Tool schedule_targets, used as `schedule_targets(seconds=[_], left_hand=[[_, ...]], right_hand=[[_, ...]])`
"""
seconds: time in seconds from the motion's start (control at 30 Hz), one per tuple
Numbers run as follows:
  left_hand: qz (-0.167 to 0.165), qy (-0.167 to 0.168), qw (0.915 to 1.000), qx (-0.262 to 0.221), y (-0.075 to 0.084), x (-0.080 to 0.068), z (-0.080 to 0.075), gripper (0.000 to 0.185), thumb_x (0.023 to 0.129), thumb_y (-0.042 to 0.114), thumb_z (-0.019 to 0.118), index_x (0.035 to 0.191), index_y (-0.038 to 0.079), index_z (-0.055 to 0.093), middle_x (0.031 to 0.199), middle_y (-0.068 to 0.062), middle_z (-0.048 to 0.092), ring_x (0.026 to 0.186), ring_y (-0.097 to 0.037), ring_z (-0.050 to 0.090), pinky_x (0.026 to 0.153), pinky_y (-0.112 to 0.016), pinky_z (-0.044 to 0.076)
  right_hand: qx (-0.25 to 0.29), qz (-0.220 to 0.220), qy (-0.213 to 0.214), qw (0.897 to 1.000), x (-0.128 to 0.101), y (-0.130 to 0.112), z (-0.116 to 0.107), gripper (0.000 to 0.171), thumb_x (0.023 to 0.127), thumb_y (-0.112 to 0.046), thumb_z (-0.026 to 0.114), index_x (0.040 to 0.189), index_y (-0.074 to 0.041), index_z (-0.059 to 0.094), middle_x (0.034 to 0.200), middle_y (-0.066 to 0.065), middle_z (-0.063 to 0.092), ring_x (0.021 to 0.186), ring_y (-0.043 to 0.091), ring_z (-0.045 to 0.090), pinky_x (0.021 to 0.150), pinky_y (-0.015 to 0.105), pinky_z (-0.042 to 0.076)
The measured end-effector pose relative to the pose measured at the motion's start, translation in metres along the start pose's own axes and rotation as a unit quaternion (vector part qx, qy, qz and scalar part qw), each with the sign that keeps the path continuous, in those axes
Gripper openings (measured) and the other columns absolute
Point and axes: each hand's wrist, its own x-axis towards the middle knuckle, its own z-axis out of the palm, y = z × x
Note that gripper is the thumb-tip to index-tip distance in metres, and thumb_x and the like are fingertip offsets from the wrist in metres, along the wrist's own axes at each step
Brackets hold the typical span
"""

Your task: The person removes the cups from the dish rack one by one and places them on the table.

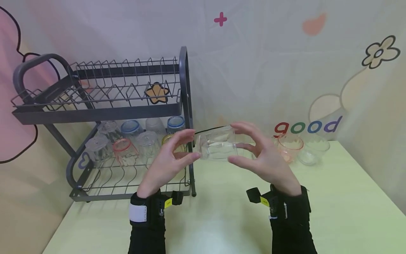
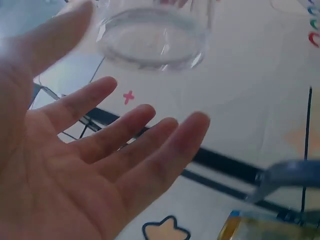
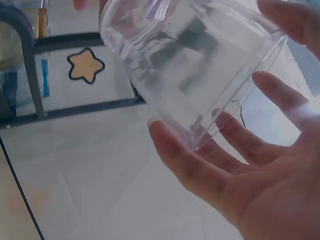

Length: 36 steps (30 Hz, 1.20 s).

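A clear glass (image 1: 217,144) hung above the bench (image 1: 215,218), near the centre of the head frame, on its side between the two hands. Its long axis ran nearly level across the frame, the right end a little higher than the left. What looked like the thick base faced left and the thin-edged mouth faced right, toward the palm of the right hand (image 1: 268,157).

That right hand was the nearer one: its thumb and fingers curved round the mouth end and held the glass, as the right wrist view showed plainly. The left hand (image 1: 168,160) stood at the other end, its fingers spread well apart and gripping nothing. Its thumb reached up just beside the base; whether the thumb tip touched the glass I could not tell.

The dark wire rack (image 1: 95,113) filled the left of the head frame, so it lay on the base side of the glass, with the left hand partly in front of it. Several other glasses (image 1: 148,143) stood on its lower tier. Past the right hand, toward the right of the frame, a pink bowl (image 1: 289,145) and a clear bowl (image 1: 311,153) sat at the back of the bench.
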Motion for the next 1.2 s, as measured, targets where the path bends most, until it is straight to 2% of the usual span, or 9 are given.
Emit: schedule_targets(seconds=[0.1,0.2,0.33,0.47,0.57,0.7,0.87,1.0,1.2], left_hand=[[0.003,0.048,0.9952,0.085,-0.005,0.000,-0.004,0.057,0.089,0.015,0.074,0.140,0.014,0.050,0.141,-0.008,0.045,0.118,-0.031,0.056,0.087,-0.039,0.054],[0.001,0.098,0.9834,0.153,-0.011,0.003,-0.008,0.051,0.088,0.011,0.073,0.135,0.009,0.054,0.137,-0.013,0.046,0.108,-0.034,0.058,0.081,-0.040,0.055],[-0.045,0.132,0.9682,0.208,-0.019,0.006,-0.011,0.050,0.087,0.013,0.074,0.134,0.009,0.056,0.135,-0.016,0.047,0.107,-0.035,0.056,0.083,-0.045,0.052],[-0.099,0.124,0.9521,0.262,-0.028,0.008,-0.011,0.056,0.085,0.018,0.077,0.136,0.010,0.055,0.140,-0.019,0.043,0.123,-0.039,0.046,0.095,-0.055,0.044],[-0.118,0.121,0.9446,0.281,-0.036,0.011,-0.011,0.060,0.084,0.018,0.078,0.138,0.009,0.053,0.143,-0.021,0.040,0.128,-0.042,0.040,0.099,-0.059,0.040],[-0.130,0.114,0.9469,0.271,-0.042,0.013,-0.013,0.067,0.083,0.017,0.079,0.142,0.009,0.048,0.150,-0.022,0.032,0.132,-0.045,0.036,0.099,-0.063,0.039],[-0.154,0.078,0.9466,0.272,-0.046,0.013,-0.017,0.075,0.084,0.019,0.077,0.149,0.010,0.040,0.155,-0.024,0.023,0.137,-0.047,0.028,0.100,-0.068,0.034],[-0.173,0.063,0.9399,0.287,-0.048,0.015,-0.019,0.075,0.085,0.021,0.076,0.150,0.011,0.038,0.154,-0.024,0.025,0.138,-0.047,0.028,0.102,-0.068,0.033],[-0.171,0.058,0.9395,0.291,-0.052,0.023,-0.018,0.076,0.083,0.021,0.078,0.148,0.012,0.041,0.153,-0.024,0.029,0.134,-0.046,0.034,0.101,-0.065,0.035]], right_hand=[[-0.014,0.015,0.013,1.000,-0.001,0.003,-0.008,0.071,0.079,0.004,0.078,0.141,-0.013,0.049,0.142,0.001,0.044,0.127,0.022,0.042,0.098,0.034,0.048],[-0.029,0.027,0.022,0.999,-0.001,0.007,-0.014,0.069,0.080,0.002,0.079,0.141,-0.014,0.050,0.141,-0.001,0.044,0.127,0.022,0.042,0.098,0.034,0.048],[-0.079,0.037,0.027,0.996,0.003,0.014,-0.018,0.065,0.081,-0.007,0.081,0.139,-0.017,0.053,0.140,-0.004,0.045,0.124,0.021,0.043,0.098,0.037,0.048],[-0.163,0.036,0.016,0.986,0.007,0.024,-0.017,0.063,0.080,-0.015,0.082,0.137,-0.019,0.055,0.140,0.000,0.044,0.126,0.024,0.043,0.096,0.044,0.049],[-0.221,0.038,0.005,0.975,0.011,0.031,-0.014,0.063,0.080,-0.018,0.081,0.137,-0.019,0.055,0.140,0.004,0.043,0.126,0.028,0.044,0.093,0.049,0.048],[-0.255,0.049,-0.017,0.966,0.019,0.043,-0.008,0.062,0.079,-0.017,0.079,0.136,-0.018,0.056,0.139,0.009,0.043,0.122,0.033,0.046,0.094,0.052,0.046],[-0.294,0.087,-0.068,0.950,0.023,0.062,-0.002,0.061,0.076,-0.013,0.076,0.135,-0.013,0.058,0.137,0.015,0.044,0.121,0.036,0.044,0.092,0.053,0.044],[-0.323,0.097,-0.098,0.936,0.028,0.079,-0.001,0.061,0.076,-0.012,0.078,0.134,-0.009,0.059,0.134,0.018,0.047,0.118,0.037,0.045,0.092,0.053,0.044],[-0.345,0.105,-0.111,0.926,0.034,0.099,-0.005,0.059,0.076,-0.007,0.077,0.132,-0.006,0.059,0.132,0.022,0.047,0.119,0.040,0.042,0.092,0.054,0.046]])
